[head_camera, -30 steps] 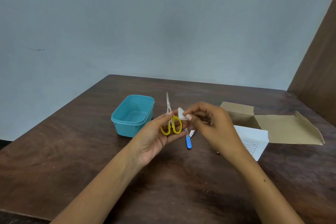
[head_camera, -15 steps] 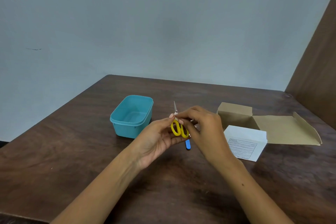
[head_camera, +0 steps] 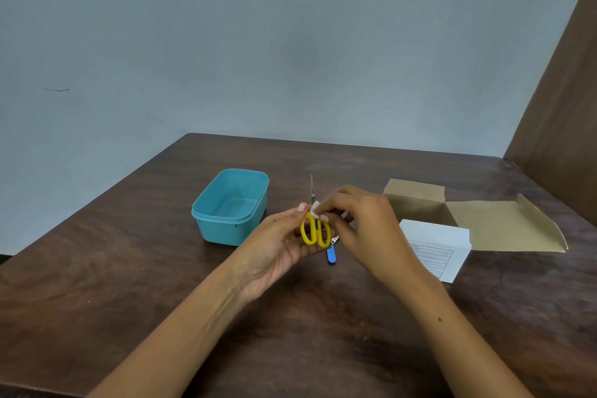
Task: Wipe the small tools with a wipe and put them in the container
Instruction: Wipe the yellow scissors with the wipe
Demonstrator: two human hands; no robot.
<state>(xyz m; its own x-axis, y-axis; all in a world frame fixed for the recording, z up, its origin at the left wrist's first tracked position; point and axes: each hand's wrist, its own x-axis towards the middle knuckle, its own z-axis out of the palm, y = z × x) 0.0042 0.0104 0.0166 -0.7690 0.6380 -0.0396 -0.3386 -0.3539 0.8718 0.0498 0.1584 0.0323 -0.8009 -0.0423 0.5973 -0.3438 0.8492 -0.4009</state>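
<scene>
A small pair of yellow-handled scissors [head_camera: 315, 231] is held above the dark wooden table [head_camera: 129, 268] by the left hand [head_camera: 277, 249], thumb and fingers curled around the handle loops, blades pointed up and away and closed together as far as can be made out. A little white wipe [head_camera: 315, 207] is pinched by the right hand [head_camera: 361, 220] between thumb and fingertips and pressed against the scissors right where the blades meet the handles; most of the wipe is buried under the fingers, so only a corner is seen. The teal container [head_camera: 231, 207] is parked on the table just left of the hands, lid off, and nothing can be picked out inside it. A blue-handled tool [head_camera: 331, 255] is lying on the table below the hands, its upper end covered by the scissors and fingers, with a bit of metal poking out next to it that can't really be identified. To the right, a white box [head_camera: 436, 249] with unreadable print is set in front of an opened brown cardboard box [head_camera: 478, 223].
</scene>
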